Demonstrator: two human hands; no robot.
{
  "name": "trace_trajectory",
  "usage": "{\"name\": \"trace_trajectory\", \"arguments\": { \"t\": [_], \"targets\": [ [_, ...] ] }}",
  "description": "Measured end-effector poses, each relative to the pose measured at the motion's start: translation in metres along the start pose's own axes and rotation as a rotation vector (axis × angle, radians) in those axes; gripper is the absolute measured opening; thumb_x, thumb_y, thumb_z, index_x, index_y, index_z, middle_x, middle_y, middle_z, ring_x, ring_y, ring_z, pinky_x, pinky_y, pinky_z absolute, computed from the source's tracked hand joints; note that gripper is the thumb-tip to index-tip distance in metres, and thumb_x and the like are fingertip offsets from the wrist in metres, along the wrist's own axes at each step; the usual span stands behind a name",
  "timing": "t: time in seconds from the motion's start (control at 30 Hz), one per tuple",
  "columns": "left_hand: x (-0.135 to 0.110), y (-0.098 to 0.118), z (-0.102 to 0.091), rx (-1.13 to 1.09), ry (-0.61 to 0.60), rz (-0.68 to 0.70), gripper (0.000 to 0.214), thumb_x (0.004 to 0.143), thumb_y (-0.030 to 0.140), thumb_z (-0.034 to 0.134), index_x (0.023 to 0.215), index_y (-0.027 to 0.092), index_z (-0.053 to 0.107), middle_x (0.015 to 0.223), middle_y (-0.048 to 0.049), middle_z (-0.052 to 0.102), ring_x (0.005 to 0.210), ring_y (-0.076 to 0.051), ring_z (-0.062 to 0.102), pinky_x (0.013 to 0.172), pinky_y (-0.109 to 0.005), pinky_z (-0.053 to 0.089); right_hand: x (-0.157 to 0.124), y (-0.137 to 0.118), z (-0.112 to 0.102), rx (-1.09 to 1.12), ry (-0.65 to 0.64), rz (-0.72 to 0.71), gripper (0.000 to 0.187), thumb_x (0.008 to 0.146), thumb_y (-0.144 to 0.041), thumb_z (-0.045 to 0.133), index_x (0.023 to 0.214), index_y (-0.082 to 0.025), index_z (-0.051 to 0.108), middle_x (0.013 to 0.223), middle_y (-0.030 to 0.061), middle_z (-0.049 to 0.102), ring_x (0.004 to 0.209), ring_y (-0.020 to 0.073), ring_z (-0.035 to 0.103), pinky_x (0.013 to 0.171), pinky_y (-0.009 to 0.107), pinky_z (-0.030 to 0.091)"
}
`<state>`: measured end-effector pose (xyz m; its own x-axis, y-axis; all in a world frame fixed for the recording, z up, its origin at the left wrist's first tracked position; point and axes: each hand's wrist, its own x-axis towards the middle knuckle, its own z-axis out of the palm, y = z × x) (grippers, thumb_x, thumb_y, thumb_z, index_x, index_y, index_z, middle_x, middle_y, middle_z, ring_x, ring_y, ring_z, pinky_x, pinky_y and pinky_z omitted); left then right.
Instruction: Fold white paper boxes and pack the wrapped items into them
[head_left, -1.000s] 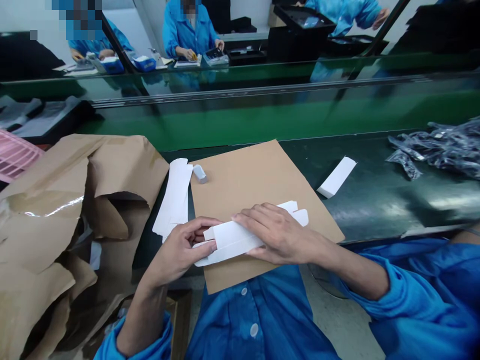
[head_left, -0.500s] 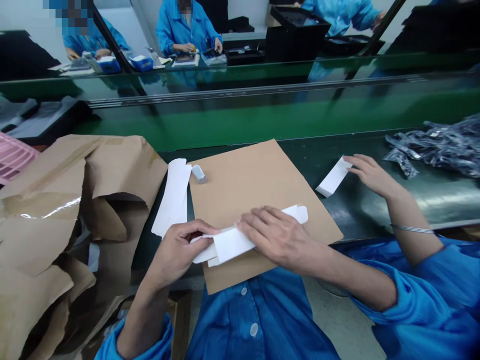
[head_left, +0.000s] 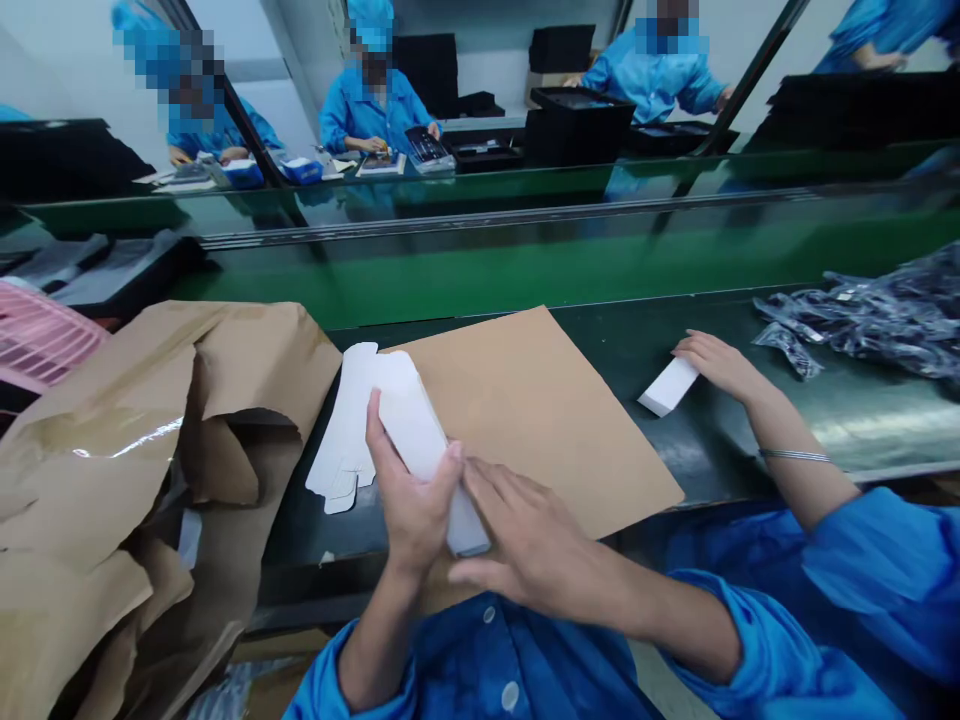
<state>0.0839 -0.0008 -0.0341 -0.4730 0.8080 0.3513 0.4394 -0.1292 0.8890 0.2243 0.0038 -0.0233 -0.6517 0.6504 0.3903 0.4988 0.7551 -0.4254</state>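
Observation:
My left hand (head_left: 409, 505) is wrapped round a long white carton (head_left: 405, 415), which it holds tilted up above the near edge of a brown cardboard sheet (head_left: 555, 410). My right hand (head_left: 525, 535) grips the carton's lower end, fingertips on its side and thumb below. Left of the sheet, several flat white carton blanks (head_left: 341, 445) lie stacked on the dark bench.
A co-worker's hand (head_left: 716, 362) on my right rests on a small white box (head_left: 667, 388). Crumpled brown wrapping paper (head_left: 112, 420) fills the left. A pink tray (head_left: 37, 340) sits at far left, black plastic bags (head_left: 885, 315) at far right, a green conveyor (head_left: 525, 260) behind.
The carton has been lifted off the cardboard sheet and turned from lying crosswise to pointing away from me. The co-worker's hand stays on the small white box. The camera tilted up slightly.

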Motion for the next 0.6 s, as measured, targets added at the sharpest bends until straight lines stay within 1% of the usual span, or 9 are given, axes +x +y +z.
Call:
{"name": "trace_trajectory", "arguments": {
  "t": [0.07,0.13,0.17,0.27,0.3,0.37,0.43,0.5,0.6],
  "targets": [
    [0.008,-0.003,-0.01,0.057,-0.084,0.072,0.085,0.077,0.035,0.071,0.148,0.026,0.026,0.154,-0.0122,0.032,0.141,-0.031,0.036,0.114,-0.044,0.034,0.013,0.004,-0.015,0.239,0.065,0.086,0.065,0.089,-0.047,0.06,0.143,-0.018,0.039,0.124,0.0139,0.062,0.103,0.0228,0.063,0.086,0.038,0.055],
    [0.009,-0.005,-0.016,0.057,-0.162,0.119,0.084,0.074,0.034,0.072,0.146,0.025,0.03,0.15,-0.0127,0.038,0.137,-0.031,0.041,0.11,-0.042,0.04,0.027,0.013,-0.026,0.373,0.158,0.114,0.051,0.091,-0.041,0.06,0.137,-0.022,0.047,0.112,0.0088,0.064,0.088,0.0169,0.062,0.077,0.032,0.055],
    [0.007,-0.005,-0.018,0.056,-0.181,0.136,0.082,0.073,0.033,0.072,0.144,0.024,0.032,0.147,-0.0129,0.041,0.134,-0.031,0.044,0.106,-0.041,0.043,0.033,0.017,-0.028,0.417,0.17,0.084,0.044,0.092,-0.037,0.059,0.132,-0.022,0.052,0.108,0.0078,0.064,0.084,0.0153,0.061,0.075,0.03,0.054],
    [0.0,-0.006,-0.02,0.066,-0.197,0.173,0.068,0.072,0.028,0.071,0.133,0.022,0.041,0.132,-0.0108,0.051,0.121,-0.027,0.054,0.096,-0.036,0.049,0.044,0.023,-0.028,0.506,0.091,-0.075,0.031,0.09,-0.032,0.062,0.117,-0.017,0.064,0.101,0.0073,0.066,0.081,0.0138,0.06,0.074,0.028,0.052],
    [-0.001,-0.006,-0.021,0.07,-0.205,0.189,0.063,0.072,0.028,0.07,0.128,0.022,0.044,0.126,-0.0093,0.054,0.116,-0.025,0.057,0.093,-0.035,0.05,0.046,0.024,-0.03,0.526,0.056,-0.089,0.029,0.089,-0.03,0.064,0.114,-0.016,0.066,0.098,0.007,0.067,0.08,0.0136,0.06,0.074,0.027,0.052],
    [-0.001,-0.006,-0.023,0.082,-0.233,0.216,0.054,0.072,0.028,0.07,0.12,0.023,0.047,0.117,-0.0067,0.057,0.107,-0.022,0.061,0.088,-0.033,0.052,0.05,0.026,-0.036,0.611,0.039,-0.007,0.025,0.088,-0.028,0.065,0.11,-0.017,0.068,0.094,0.0052,0.069,0.077,0.0126,0.061,0.072,0.026,0.051],
    [0.001,-0.006,-0.025,0.1,-0.272,0.229,0.051,0.072,0.028,0.07,0.118,0.024,0.047,0.114,-0.0053,0.057,0.1,-0.02,0.062,0.083,-0.031,0.053,0.058,0.031,-0.045,0.765,0.116,0.165,0.021,0.091,-0.03,0.06,0.104,-0.017,0.069,0.089,0.0033,0.069,0.071,0.0111,0.061,0.067,0.024,0.05],
    [0.002,-0.005,-0.027,0.12,-0.308,0.237,0.051,0.072,0.026,0.07,0.118,0.024,0.047,0.114,-0.0051,0.057,0.097,-0.019,0.062,0.081,-0.03,0.053,0.068,0.036,-0.051,0.955,0.138,0.3,0.026,0.094,-0.037,0.055,0.093,-0.015,0.069,0.079,0.0021,0.066,0.063,0.01,0.06,0.06,0.023,0.049],
    [0.002,-0.004,-0.028,0.139,-0.347,0.231,0.052,0.073,0.026,0.07,0.12,0.025,0.047,0.116,-0.0058,0.056,0.099,-0.02,0.062,0.082,-0.032,0.053,0.078,0.038,-0.048,1.153,-0.047,0.336,0.029,0.087,-0.041,0.063,0.077,-0.014,0.065,0.065,-0.0011,0.06,0.057,0.0089,0.055,0.053,0.021,0.045]
  ]
}}
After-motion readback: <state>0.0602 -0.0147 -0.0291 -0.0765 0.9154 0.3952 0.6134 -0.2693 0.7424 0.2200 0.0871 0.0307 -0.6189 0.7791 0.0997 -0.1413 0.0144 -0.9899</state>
